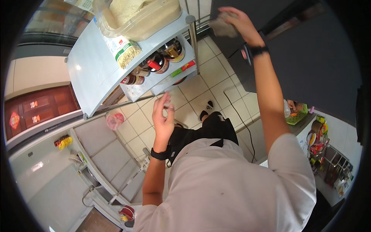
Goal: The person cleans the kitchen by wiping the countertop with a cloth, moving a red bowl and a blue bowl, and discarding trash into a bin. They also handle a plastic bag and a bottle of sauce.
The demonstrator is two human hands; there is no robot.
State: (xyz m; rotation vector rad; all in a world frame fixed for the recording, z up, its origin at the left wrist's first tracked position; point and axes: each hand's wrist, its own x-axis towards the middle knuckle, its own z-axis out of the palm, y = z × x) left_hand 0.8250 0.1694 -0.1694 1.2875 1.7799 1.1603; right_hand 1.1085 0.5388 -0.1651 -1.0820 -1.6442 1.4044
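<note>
My right hand [242,24] is raised at the top right, its fingers closed around a crumpled greyish-beige cloth [223,27]. Hand and cloth are close to a large dark grey panel [313,66], maybe a refrigerator door; whether they touch it I cannot tell. Lower down in front of my body, my left hand [163,117] hangs in the air with its fingers apart and nothing in it. Just beyond it is a metal shelf rack [84,78]. Each wrist wears a black band.
On the rack stand a clear plastic tub of pale grains [153,24] and a bag of noodles [126,53]; jars and bottles [158,63] fill the tier below. A pink plastic container [115,121] is at left. A black cable [246,127] crosses the tiled floor [200,79].
</note>
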